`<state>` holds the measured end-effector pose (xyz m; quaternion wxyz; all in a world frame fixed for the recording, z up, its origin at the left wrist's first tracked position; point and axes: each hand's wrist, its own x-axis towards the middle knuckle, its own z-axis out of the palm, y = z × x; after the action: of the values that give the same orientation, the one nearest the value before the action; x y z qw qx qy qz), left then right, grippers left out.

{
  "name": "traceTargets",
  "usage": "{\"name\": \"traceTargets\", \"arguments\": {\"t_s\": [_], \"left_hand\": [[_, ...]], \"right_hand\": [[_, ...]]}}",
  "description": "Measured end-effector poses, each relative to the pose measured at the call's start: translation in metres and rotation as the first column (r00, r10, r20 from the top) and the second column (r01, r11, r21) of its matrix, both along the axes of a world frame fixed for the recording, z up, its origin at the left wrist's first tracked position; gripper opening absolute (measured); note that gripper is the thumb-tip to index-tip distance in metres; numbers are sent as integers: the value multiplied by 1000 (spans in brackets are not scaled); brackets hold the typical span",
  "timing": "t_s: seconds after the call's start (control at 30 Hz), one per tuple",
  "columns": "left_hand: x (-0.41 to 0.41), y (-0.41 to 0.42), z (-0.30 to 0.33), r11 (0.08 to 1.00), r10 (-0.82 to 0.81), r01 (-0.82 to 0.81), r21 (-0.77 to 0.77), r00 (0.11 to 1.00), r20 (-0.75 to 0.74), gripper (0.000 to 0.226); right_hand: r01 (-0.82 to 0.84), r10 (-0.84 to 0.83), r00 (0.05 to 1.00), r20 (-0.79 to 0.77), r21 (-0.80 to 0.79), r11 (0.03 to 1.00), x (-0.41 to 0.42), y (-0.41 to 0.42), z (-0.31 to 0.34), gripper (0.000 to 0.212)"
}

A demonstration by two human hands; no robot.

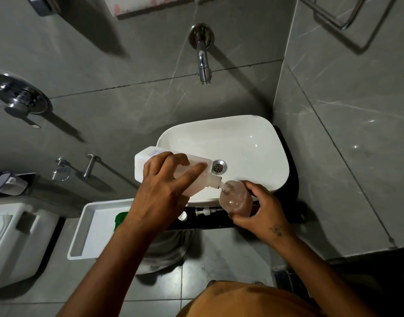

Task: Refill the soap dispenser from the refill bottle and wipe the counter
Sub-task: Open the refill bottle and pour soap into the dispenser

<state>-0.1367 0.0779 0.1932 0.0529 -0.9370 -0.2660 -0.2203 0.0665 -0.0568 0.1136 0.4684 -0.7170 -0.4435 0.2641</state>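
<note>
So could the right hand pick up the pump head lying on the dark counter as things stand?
Probably not yet: the right hand is wrapped around the dispenser bottle being filled. The pump head lies uncovered just beside it, so the path is free once the bottle is set down.

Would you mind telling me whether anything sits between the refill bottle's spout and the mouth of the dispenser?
Nothing visible does. The refill bottle, tipped in the left hand, has its spout at the open dispenser held by the right hand. The pump head lies apart on the counter.
</note>
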Motion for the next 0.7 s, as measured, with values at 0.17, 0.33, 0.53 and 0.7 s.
{"name": "traceTargets", "arguments": {"t_s": [0.17, 0.33, 0.53, 0.7], "left_hand": [[1, -1, 0, 1000, 3, -3, -7, 1000, -5, 75], [2, -2, 1, 1000, 5, -5, -7, 1000, -9, 80], [3, -2, 1, 1000, 5, -5, -9, 1000, -7, 83], [3, -3, 1, 1000, -1, 1, -1, 1000, 7, 85]], "right_hand": [[-4, 4, 1000, 0, -4, 1000, 1, -1, -2, 76], [-6, 6, 1000, -4, 0, 1000, 2, -2, -3, 75], [-5, 5, 1000, 6, 8, 1000, 3, -2, -5, 75], [-7, 7, 1000, 13, 6, 1000, 3, -2, -8, 75]]}}
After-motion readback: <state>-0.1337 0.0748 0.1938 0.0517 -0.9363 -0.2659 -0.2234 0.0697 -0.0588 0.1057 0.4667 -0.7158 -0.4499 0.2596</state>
